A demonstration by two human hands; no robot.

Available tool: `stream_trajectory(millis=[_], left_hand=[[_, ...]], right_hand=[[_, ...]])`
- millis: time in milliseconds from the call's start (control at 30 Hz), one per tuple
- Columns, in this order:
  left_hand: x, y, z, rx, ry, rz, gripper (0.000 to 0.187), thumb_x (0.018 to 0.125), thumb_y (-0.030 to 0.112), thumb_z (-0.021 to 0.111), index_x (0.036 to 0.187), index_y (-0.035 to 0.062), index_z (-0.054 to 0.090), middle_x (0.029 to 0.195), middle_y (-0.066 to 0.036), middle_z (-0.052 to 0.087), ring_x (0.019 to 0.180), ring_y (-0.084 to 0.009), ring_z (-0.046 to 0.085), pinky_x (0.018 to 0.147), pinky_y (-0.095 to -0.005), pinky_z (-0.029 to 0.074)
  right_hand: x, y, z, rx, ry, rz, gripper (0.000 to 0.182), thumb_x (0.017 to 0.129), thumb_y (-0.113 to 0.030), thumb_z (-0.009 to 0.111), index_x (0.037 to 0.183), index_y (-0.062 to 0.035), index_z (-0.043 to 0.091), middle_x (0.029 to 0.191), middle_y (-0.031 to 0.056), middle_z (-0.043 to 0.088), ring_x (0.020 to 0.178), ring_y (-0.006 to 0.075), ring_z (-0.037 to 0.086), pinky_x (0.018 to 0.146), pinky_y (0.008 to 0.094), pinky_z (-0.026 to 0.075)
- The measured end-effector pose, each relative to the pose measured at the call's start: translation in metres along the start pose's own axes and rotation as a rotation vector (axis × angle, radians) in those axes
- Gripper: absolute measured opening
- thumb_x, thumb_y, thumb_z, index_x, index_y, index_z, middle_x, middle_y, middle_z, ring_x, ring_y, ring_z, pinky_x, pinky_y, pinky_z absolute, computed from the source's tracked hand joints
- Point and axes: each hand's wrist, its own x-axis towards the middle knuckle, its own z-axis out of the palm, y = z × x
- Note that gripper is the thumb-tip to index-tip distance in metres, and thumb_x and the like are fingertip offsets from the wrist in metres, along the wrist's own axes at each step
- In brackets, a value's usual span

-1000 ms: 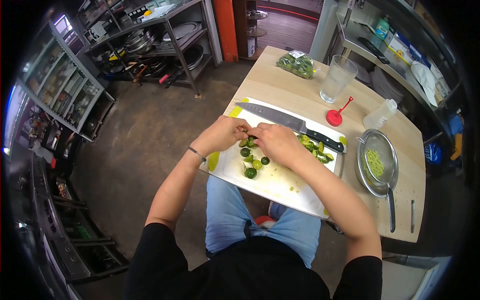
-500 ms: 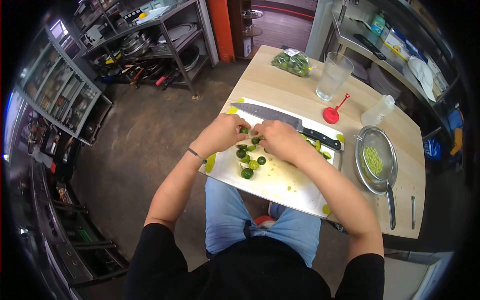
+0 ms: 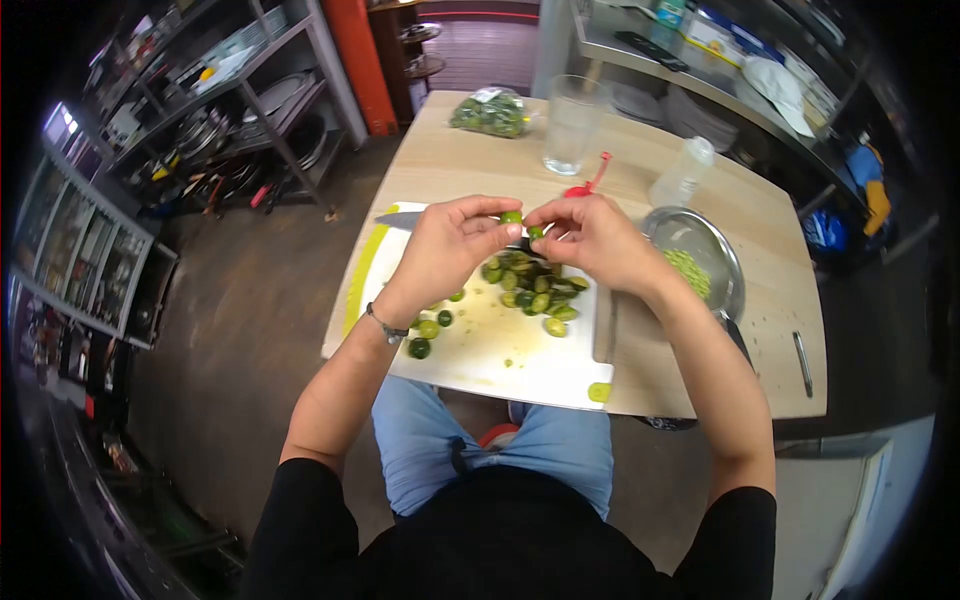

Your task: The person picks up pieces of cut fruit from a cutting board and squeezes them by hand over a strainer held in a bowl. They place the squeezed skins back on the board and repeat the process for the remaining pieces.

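Observation:
Above the far part of the white cutting board [image 3: 470,365], my left hand [image 3: 455,245] pinches a small green citrus piece [image 3: 511,217] between thumb and fingertips. Close beside it, my right hand [image 3: 595,240] pinches another green citrus piece [image 3: 536,233]. A pile of cut green pieces [image 3: 530,285] lies on the board below my right hand. Several more citrus pieces [image 3: 419,348] rest at the board's left side, near my left wrist. The knife blade [image 3: 400,220] shows at the far left of the board; its handle is mostly hidden behind my hands.
Behind the board are a bag of green citrus [image 3: 490,112], a clear glass [image 3: 570,130], a red cap [image 3: 578,191] and a translucent bottle [image 3: 684,175]. To the right, a strainer sits in a metal bowl [image 3: 735,262] with pale green bits, near a metal tool [image 3: 803,364].
Both hands have lifted off the board, each with a green piece. The view has turned to the right, and the cut pile now shows.

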Motion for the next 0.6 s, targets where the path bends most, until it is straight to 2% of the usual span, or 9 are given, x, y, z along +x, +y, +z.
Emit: stream_trajectory(millis=[33, 167, 233, 300, 400, 467, 500, 533, 600], left_hand=[[0.007, 0.003, 0.01, -0.008, -0.031, 0.005, 0.035, 0.091, 0.006, 0.066, 0.124, -0.0047, 0.059, 0.111, -0.01, 0.068, 0.097, -0.0111, 0.065, 0.088, -0.0242, 0.052], [0.032, 0.015, 0.066, -0.002, -0.159, 0.155, 0.033, 0.093, 0.005, 0.063, 0.125, -0.0035, 0.059, 0.115, -0.012, 0.066, 0.097, -0.0114, 0.064, 0.087, -0.0253, 0.052], [0.044, 0.018, 0.094, 0.233, -0.209, 0.257, 0.032, 0.093, 0.003, 0.061, 0.124, -0.0034, 0.059, 0.116, -0.01, 0.066, 0.097, -0.0133, 0.065, 0.088, -0.0261, 0.052], [0.056, 0.022, 0.124, 0.233, -0.256, 0.237, 0.03, 0.092, 0.001, 0.06, 0.122, -0.0034, 0.061, 0.117, -0.01, 0.066, 0.097, -0.0146, 0.066, 0.088, -0.0265, 0.051], [0.076, 0.016, 0.161, 0.352, -0.203, 0.423, 0.024, 0.087, 0.004, 0.063, 0.11, -0.0029, 0.066, 0.095, -0.021, 0.067, 0.085, -0.0298, 0.068, 0.078, -0.0362, 0.052], [0.088, 0.012, 0.177, 0.46, -0.205, 0.435, 0.022, 0.086, 0.005, 0.064, 0.106, -0.0036, 0.067, 0.094, -0.022, 0.067, 0.085, -0.0325, 0.067, 0.077, -0.0379, 0.052], [0.094, 0.008, 0.184, 0.566, -0.2, 0.446, 0.02, 0.086, 0.005, 0.065, 0.103, -0.0043, 0.068, 0.092, -0.024, 0.067, 0.085, -0.0352, 0.067, 0.077, -0.0397, 0.052], [0.101, -0.004, 0.19, 0.64, -0.178, 0.547, 0.02, 0.083, -0.001, 0.063, 0.102, -0.0038, 0.069, 0.087, -0.024, 0.067, 0.079, -0.0347, 0.068, 0.074, -0.0384, 0.053], [0.109, -0.021, 0.198, 0.73, -0.201, 0.578, 0.018, 0.082, -0.001, 0.063, 0.099, -0.0037, 0.069, 0.087, -0.024, 0.067, 0.08, -0.0354, 0.067, 0.073, -0.0401, 0.053]], right_hand=[[-0.01, 0.0, -0.013, -0.036, 0.026, 0.024, 0.025, 0.084, -0.002, 0.068, 0.108, 0.0036, 0.066, 0.085, 0.0023, 0.063, 0.074, 0.0073, 0.057, 0.07, 0.0231, 0.05], [-0.063, 0.002, -0.072, -0.072, 0.219, 0.047, 0.024, 0.083, 0.002, 0.065, 0.106, 0.0032, 0.067, 0.095, 0.0054, 0.064, 0.08, 0.0091, 0.059, 0.075, 0.0243, 0.052], [-0.084, 0.021, -0.098, -0.19, 0.268, 0.062, 0.025, 0.082, 0.005, 0.062, 0.107, 0.0036, 0.066, 0.096, 0.0053, 0.065, 0.081, 0.0101, 0.06, 0.074, 0.0247, 0.052], [-0.102, 0.045, -0.116, -0.232, 0.312, 0.036, 0.028, 0.078, 0.0, 0.065, 0.106, -0.0002, 0.069, 0.089, 0.0126, 0.069, 0.079, 0.0185, 0.066, 0.077, 0.0314, 0.054], [-0.121, 0.057, -0.123, -0.36, 0.314, 0.09, 0.024, 0.079, 0.001, 0.066, 0.103, 0.0, 0.07, 0.091, 0.0161, 0.068, 0.08, 0.0236, 0.066, 0.078, 0.0344, 0.053], [-0.127, 0.071, -0.124, -0.424, 0.3, 0.119, 0.022, 0.079, 0.001, 0.066, 0.101, -0.0002, 0.07, 0.093, 0.0178, 0.067, 0.082, 0.0267, 0.066, 0.078, 0.0361, 0.053], [-0.129, 0.078, -0.123, -0.521, 0.307, 0.057, 0.022, 0.078, 0.003, 0.065, 0.099, 0.0004, 0.07, 0.094, 0.019, 0.067, 0.084, 0.0302, 0.065, 0.078, 0.0381, 0.053], [-0.13, 0.086, -0.121, -0.616, 0.313, -0.006, 0.021, 0.077, 0.004, 0.065, 0.097, 0.001, 0.07, 0.095, 0.0203, 0.067, 0.086, 0.0338, 0.065, 0.078, 0.0401, 0.053], [-0.128, 0.099, -0.118, -0.658, 0.281, -0.002, 0.02, 0.075, 0.006, 0.064, 0.094, 0.0018, 0.069, 0.095, 0.0204, 0.066, 0.088, 0.0353, 0.065, 0.079, 0.041, 0.053]])
